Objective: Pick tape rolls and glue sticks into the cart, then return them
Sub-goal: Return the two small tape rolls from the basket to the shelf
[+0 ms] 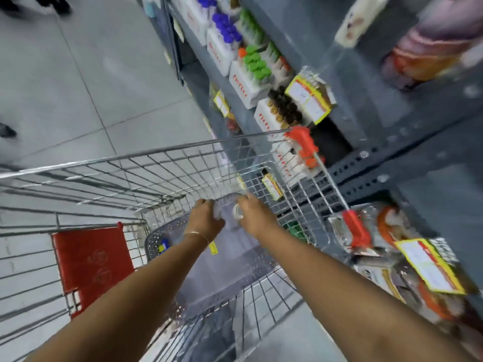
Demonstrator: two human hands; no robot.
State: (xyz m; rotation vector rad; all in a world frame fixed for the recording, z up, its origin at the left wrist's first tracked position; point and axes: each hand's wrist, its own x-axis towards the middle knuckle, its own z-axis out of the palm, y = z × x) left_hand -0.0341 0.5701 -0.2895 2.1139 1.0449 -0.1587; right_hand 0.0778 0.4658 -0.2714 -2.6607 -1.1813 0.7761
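Both my arms reach down into a wire shopping cart (162,155). My left hand (205,220) and my right hand (254,218) are close together over a grey perforated tray (235,278) on the cart's bottom. Between them is a clear tape roll (237,212) with a white core; my right hand's fingers curl around it. My left hand is closed on something pale and blurred beside the roll. A small blue and yellow item (164,245) lies at the tray's left edge. Boxes of glue bottles with green caps (254,64) and purple caps (224,27) stand on the shelf at right.
Grey metal shelving (386,142) runs along the cart's right side, with yellow price tags (308,99) and packaged goods. The cart's red child-seat flap (91,259) is at left. Tiled floor (78,74) lies to the left, with another person's shoes at the top left.
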